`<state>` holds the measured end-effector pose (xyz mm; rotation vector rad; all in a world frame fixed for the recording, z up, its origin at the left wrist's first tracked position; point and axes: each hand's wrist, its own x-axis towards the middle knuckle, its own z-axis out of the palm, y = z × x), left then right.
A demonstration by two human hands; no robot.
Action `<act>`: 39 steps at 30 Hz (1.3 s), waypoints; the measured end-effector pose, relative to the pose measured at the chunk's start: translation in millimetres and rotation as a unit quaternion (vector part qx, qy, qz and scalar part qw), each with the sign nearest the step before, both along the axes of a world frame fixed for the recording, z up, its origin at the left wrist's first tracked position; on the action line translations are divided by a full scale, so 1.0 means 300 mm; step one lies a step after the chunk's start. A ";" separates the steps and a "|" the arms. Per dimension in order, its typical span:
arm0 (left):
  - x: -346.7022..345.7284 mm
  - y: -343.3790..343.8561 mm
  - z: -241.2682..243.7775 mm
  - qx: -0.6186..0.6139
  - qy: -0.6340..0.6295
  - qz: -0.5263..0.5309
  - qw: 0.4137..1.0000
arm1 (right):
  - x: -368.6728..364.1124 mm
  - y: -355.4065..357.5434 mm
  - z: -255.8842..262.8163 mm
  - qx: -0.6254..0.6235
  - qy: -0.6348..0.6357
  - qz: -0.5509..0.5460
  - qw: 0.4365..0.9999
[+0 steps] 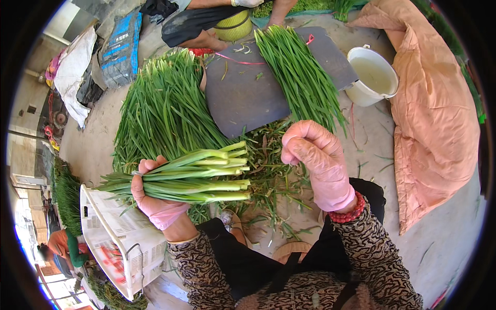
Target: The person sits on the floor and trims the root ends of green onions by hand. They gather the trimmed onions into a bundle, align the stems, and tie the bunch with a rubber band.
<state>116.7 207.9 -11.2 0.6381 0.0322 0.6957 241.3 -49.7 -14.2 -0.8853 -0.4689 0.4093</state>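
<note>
My left hand point(161, 205), in a thin clear glove with a pink cuff, grips a bundle of garlic chives point(209, 174). The pale cut ends point right and the green leaves trail off left. My right hand point(319, 162), gloved the same way, is raised to the right of those ends and apart from them. Its fingers are curled, thumb against forefinger, with nothing visible between them. Beyond my hands, a tall pile of chives point(166, 104) stands at the left. A smaller bunch of chives point(298, 73) lies across a dark grey mat point(248, 97), beside a pink tie point(240, 60).
Leaf trimmings point(275, 182) litter the floor before my feet. A white plastic crate point(151, 248) stands at left. On the right are a white bucket point(360, 95) of cloudy water and a peach cloth point(430, 116). Another person point(190, 27) sits opposite, near a yellow-green basket point(234, 27).
</note>
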 end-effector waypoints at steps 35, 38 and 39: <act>0.031 -0.012 0.009 0.107 -0.022 -0.071 0.992 | 0.040 -0.093 0.058 -0.148 -0.072 0.253 0.953; 0.015 0.012 0.004 0.153 -0.005 -0.031 0.988 | 0.106 -0.167 0.014 0.007 -0.143 0.233 0.962; 0.012 0.015 0.004 0.162 0.000 -0.017 0.987 | 0.128 -0.204 0.019 0.048 -0.129 0.233 0.963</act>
